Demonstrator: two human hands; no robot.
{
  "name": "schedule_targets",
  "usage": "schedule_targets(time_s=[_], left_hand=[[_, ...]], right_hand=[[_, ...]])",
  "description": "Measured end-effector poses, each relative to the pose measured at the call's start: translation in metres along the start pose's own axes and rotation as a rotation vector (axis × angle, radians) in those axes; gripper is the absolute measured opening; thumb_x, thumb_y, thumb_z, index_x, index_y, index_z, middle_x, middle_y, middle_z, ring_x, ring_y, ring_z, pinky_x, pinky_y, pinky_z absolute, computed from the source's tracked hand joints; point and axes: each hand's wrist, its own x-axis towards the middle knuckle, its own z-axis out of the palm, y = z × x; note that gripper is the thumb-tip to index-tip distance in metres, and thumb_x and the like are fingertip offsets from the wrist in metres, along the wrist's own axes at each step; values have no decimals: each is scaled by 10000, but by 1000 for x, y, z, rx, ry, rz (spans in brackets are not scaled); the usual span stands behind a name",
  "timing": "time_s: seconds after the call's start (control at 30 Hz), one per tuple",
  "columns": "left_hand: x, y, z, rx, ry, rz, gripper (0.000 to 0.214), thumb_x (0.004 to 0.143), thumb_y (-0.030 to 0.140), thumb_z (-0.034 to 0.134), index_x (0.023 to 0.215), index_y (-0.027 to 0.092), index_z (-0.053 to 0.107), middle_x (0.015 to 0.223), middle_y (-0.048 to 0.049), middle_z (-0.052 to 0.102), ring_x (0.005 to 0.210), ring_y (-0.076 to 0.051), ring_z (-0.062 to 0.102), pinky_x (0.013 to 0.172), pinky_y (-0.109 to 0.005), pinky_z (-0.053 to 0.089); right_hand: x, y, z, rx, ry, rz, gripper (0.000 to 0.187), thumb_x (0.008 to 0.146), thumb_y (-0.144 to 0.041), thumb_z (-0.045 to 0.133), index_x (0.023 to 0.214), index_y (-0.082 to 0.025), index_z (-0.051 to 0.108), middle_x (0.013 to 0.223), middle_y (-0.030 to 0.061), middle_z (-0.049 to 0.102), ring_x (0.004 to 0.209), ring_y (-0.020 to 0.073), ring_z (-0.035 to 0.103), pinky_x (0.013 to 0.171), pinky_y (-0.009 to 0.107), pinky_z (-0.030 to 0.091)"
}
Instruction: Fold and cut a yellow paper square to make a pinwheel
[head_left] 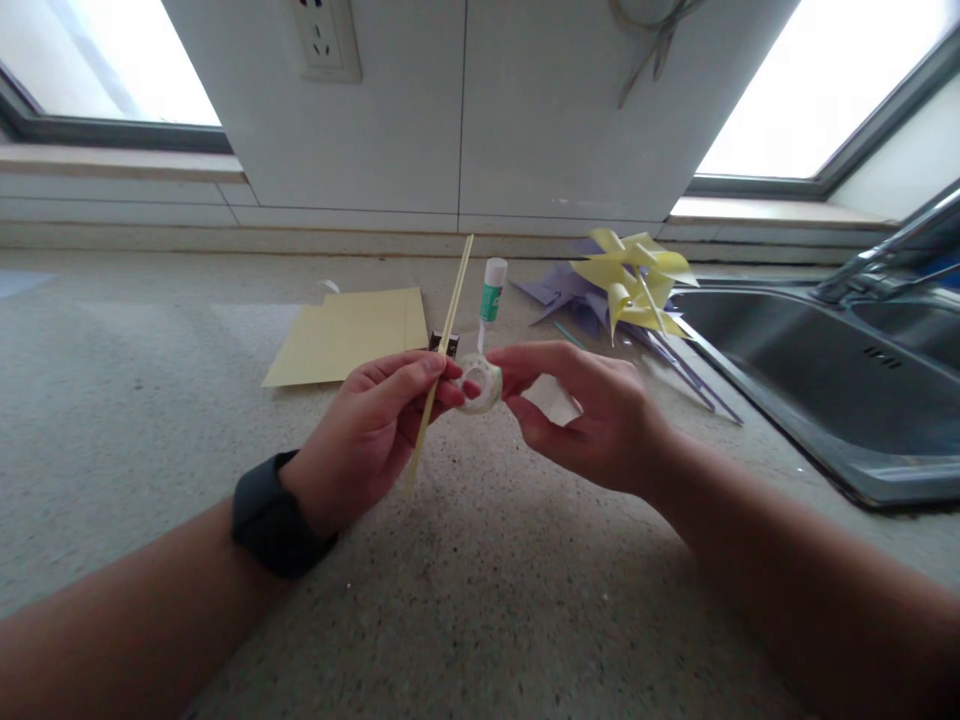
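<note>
My left hand [375,420] is closed around a thin pale stick [446,340] that slants up past its fingers. Its fingertips also touch a small roll of clear tape [480,382]. My right hand [585,410] pinches the other side of that tape roll, with a scrap of white paper or tape [553,400] showing under its fingers. Both hands hover above the speckled countertop [480,600]. A dark watch [266,515] sits on my left wrist.
A yellow paper sheet [345,335] lies behind my left hand. A glue stick [491,290] stands upright beside it. A yellow pinwheel [637,280] lies over purple paper ones [559,290]. A steel sink [825,370] and tap [885,250] fill the right. A wall socket [324,40] is above.
</note>
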Motion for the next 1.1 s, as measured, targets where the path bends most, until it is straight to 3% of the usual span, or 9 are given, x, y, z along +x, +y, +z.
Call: schedule_targets(time_s=[0.27, 0.87, 1.1], left_hand=[[-3, 0, 0, 81, -39, -32, 94, 851, 193, 727, 798, 129, 773, 685, -31, 735, 633, -94, 665, 677, -166, 533], [-3, -4, -2, 76, -109, -50, 111, 864, 192, 714, 790, 135, 776, 687, -38, 745, 663, -107, 690, 730, -190, 534], [-3, -3, -2, 70, -119, -58, 127, 880, 191, 704, 790, 135, 774, 683, -24, 746, 653, -90, 684, 712, -166, 535]], right_hand=[[0, 0, 1, 5, -60, -45, 264, 861, -84, 552, 1046, -247, 645, 984, -1, 757, 861, 128, 722, 781, 248, 563], [-1, -1, -1, -7, -75, -47, 260, 784, -32, 542, 911, -244, 624, 881, -25, 747, 755, 110, 699, 702, 228, 541], [0, -1, 0, 3, -56, -61, 248, 757, -67, 602, 952, -217, 631, 882, -27, 751, 751, 97, 704, 708, 200, 539]])
